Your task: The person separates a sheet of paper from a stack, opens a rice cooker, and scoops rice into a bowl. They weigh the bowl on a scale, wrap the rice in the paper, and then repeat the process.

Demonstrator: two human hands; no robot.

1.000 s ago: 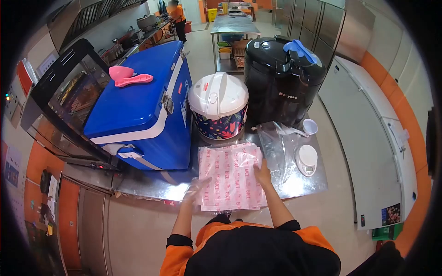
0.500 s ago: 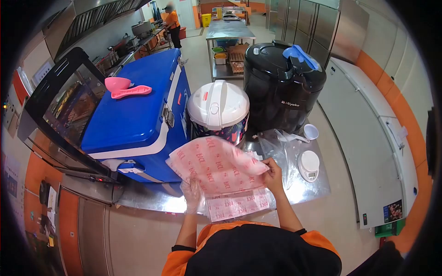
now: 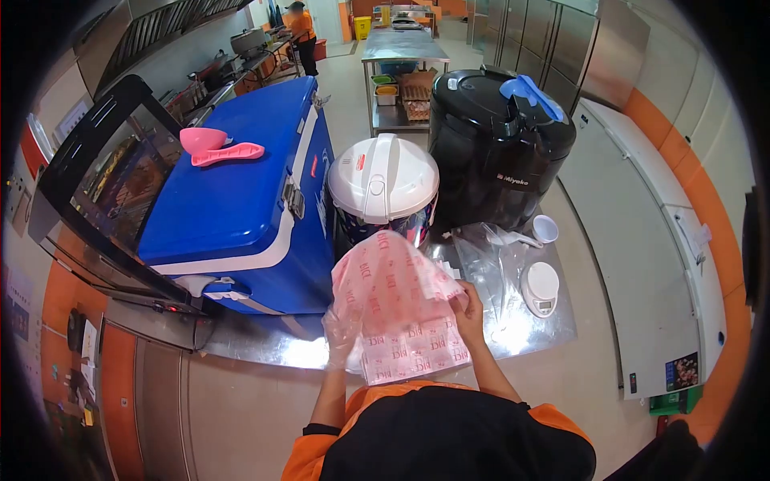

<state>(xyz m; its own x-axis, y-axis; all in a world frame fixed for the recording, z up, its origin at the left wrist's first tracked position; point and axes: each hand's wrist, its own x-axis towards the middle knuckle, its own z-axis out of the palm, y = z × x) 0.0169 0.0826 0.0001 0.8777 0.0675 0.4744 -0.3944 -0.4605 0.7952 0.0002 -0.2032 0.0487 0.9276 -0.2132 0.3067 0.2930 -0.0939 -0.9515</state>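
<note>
At the far left stands a glass-fronted food warmer (image 3: pixel 104 184), and beside it a blue cooler box (image 3: pixel 241 200) with a pink scoop (image 3: pixel 216 146) lying on its lid. Both are untouched.

In front of the cooler, at the near edge of the steel bench (image 3: pixel 273 341), the person's left hand (image 3: pixel 341 329), in a clear plastic glove, has its fingers pinched together on the lower left edge of a pink printed paper sheet (image 3: pixel 393 280). The sheet is clear of the bench and tilted up, and in this view its top corner reaches up in front of the white patterned rice cooker (image 3: pixel 383 180) behind it. Below it, the stack of sheets (image 3: pixel 413 353) lies flat on the bench, partly hidden by the raised one.

The bare right hand (image 3: pixel 468 317) is closed on the sheet's right edge, so both hands carry it.

Judged from this, one sheet has been separated and lifted off the stack, but it has not been laid down, folded or filled. Nothing lies on it, both cooker lids are shut, and the rest of the stack is unused.

Further right stands a black rice cooker (image 3: pixel 497 136), with clear plastic bags (image 3: pixel 497 264) spread on the bench before it. Beyond them are a small white cup (image 3: pixel 545 228) and a white kitchen scale (image 3: pixel 541 284) with nothing on its plate.
</note>
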